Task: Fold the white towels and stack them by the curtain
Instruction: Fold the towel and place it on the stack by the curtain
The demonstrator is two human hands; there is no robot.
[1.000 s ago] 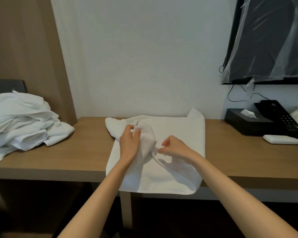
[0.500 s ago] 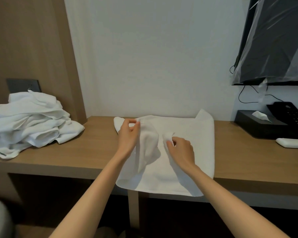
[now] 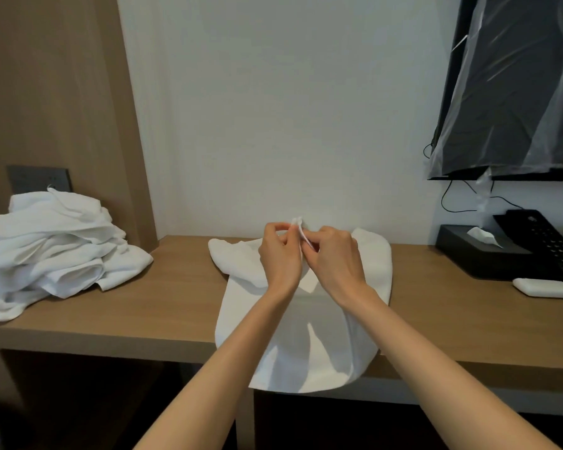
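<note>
White towel [image 3: 293, 345]: on the wooden worktop [image 3: 176, 306], mid-span, draped over the front edge, its far part bunched near the back edge. Left hand [image 3: 278, 254] and right hand [image 3: 335, 258]: side by side, touching, both pinching one raised towel corner. Pile of white towels [image 3: 52, 251]: unfolded, at the worktop's left end. Black tissue box [image 3: 478, 251], black telephone [image 3: 546, 245], white remote [image 3: 546, 287]: right end.

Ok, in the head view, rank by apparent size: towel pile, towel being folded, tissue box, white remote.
1. Towel being folded and towel pile: they look alike, and the folded one is nearer the camera, so unranked.
2. Tissue box.
3. White remote, partly cut off at the frame edge.
</note>
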